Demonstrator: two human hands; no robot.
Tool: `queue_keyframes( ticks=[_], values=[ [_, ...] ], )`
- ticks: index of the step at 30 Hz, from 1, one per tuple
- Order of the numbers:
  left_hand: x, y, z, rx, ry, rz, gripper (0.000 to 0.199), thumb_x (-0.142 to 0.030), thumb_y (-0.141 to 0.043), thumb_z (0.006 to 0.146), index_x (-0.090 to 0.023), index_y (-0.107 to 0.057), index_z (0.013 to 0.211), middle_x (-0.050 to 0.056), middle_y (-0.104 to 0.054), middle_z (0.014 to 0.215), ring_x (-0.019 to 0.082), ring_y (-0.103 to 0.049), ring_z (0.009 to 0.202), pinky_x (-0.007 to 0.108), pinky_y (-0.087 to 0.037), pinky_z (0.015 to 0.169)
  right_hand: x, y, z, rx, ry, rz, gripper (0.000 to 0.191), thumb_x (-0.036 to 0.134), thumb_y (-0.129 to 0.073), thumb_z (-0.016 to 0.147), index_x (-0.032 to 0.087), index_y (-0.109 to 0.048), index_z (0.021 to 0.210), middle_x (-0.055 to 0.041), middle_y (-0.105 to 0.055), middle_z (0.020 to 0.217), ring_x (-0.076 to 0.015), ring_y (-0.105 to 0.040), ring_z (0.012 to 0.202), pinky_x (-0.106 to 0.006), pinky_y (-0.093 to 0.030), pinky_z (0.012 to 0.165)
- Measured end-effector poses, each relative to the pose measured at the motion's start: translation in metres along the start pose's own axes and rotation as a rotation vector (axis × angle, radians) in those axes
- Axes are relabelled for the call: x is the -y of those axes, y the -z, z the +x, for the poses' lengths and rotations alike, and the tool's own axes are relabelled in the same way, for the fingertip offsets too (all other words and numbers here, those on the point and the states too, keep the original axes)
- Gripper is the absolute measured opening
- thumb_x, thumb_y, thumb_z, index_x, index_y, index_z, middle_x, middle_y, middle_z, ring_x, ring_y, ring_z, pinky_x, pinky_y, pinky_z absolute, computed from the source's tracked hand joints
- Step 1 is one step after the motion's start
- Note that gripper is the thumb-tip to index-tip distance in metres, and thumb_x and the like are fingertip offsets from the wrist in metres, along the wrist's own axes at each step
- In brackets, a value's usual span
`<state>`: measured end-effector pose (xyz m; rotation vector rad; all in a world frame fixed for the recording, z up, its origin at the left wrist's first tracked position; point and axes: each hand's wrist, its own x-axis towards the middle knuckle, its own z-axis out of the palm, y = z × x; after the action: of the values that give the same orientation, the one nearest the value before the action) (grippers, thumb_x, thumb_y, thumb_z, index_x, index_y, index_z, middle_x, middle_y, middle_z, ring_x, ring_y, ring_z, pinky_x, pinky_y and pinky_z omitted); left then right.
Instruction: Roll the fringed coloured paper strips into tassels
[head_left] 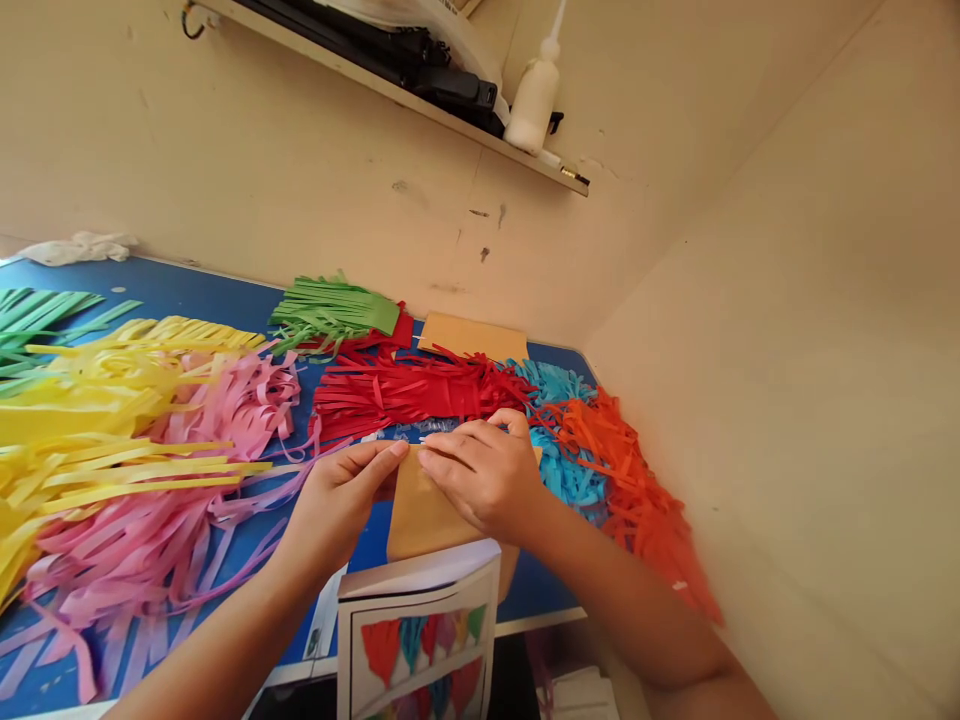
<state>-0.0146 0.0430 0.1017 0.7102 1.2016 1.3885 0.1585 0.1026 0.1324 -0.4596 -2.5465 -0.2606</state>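
A tan paper envelope [427,515] is held upright over the near part of the table. My left hand [341,490] pinches its upper left corner between thumb and fingers. Along the top edge, my right hand [495,475] bends its fingers against the paper; their tips are partly hidden. A printed sheet [420,635] with a picture of colourful tassel bunting hangs at the envelope's lower end; I cannot tell how the two are joined. Just beyond my hands lies a red fringed bundle [405,390], with a small piece of clear plastic [431,427] in front.
Yellow [97,400] and pink fringe [142,530] cover the blue table [225,290] at left. Green fringe [337,305] and another tan envelope [474,335] lie behind. Blue [566,470] and orange fringe [637,490] sit at right by the wall. A wall shelf [420,105] holds a white bottle [534,100].
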Motion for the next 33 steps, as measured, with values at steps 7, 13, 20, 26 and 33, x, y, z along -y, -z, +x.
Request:
queue_keyframes(
  ticks=[7, 13, 20, 26, 33],
  values=[
    [0.005, 0.0, 0.0, -0.003, -0.024, 0.014, 0.045, -0.056, -0.081, 0.057, -0.015, -0.074, 0.073, 0.001, -0.068, 0.06, 0.016, -0.063, 0.056, 0.028, -0.054, 0.058, 0.001, 0.006, 0.003, 0.03, -0.058, 0.146, 0.013, 0.025, -0.055, 0.098, 0.025, -0.069, 0.096, -0.0005, -0.07, 0.12, -0.0193, -0.062, 0.104, -0.043, -0.027, 0.094],
    [0.011, 0.016, 0.014, -0.175, -0.113, 0.106, 0.059, -0.063, -0.067, 0.071, -0.015, -0.072, 0.104, 0.008, -0.076, 0.088, 0.025, -0.071, 0.081, 0.039, -0.059, 0.075, 0.016, 0.034, -0.018, -0.176, -0.377, 0.667, 0.023, 0.049, -0.061, 0.093, 0.028, -0.069, 0.091, -0.0045, -0.068, 0.107, -0.0208, -0.063, 0.098, -0.037, -0.045, 0.089],
    [0.041, 0.04, -0.036, -0.015, -0.832, 0.94, 0.04, -0.05, -0.06, 0.086, -0.027, -0.069, 0.119, 0.01, -0.073, 0.116, 0.027, -0.067, 0.11, 0.038, -0.053, 0.097, 0.037, 0.0, -0.087, 0.149, -0.451, 0.748, 0.102, 0.04, -0.082, 0.076, 0.032, -0.017, 0.154, -0.0075, -0.071, 0.118, -0.0285, -0.062, 0.117, -0.056, -0.031, 0.111],
    [0.046, 0.023, -0.075, 0.367, -1.096, 1.054, 0.031, -0.037, -0.06, 0.091, -0.033, -0.067, 0.122, 0.002, -0.079, 0.101, 0.014, -0.076, 0.078, 0.019, -0.06, 0.07, 0.067, -0.013, -0.125, -0.093, -0.568, 0.889, 0.096, 0.039, -0.077, 0.083, 0.031, -0.014, 0.155, -0.0075, -0.076, 0.105, -0.0253, -0.072, 0.097, -0.044, -0.055, 0.09],
    [0.002, -0.015, -0.126, 0.436, -1.45, 1.259, 0.054, -0.019, -0.048, 0.095, -0.028, -0.04, 0.148, 0.003, -0.076, 0.111, 0.021, -0.076, 0.089, 0.026, -0.062, 0.074, 0.076, 0.058, -0.126, -0.322, -0.362, 0.746, 0.083, 0.038, -0.072, 0.088, 0.035, -0.02, 0.152, -0.0031, -0.076, 0.104, -0.0196, -0.071, 0.095, -0.038, -0.051, 0.094]
  ],
)
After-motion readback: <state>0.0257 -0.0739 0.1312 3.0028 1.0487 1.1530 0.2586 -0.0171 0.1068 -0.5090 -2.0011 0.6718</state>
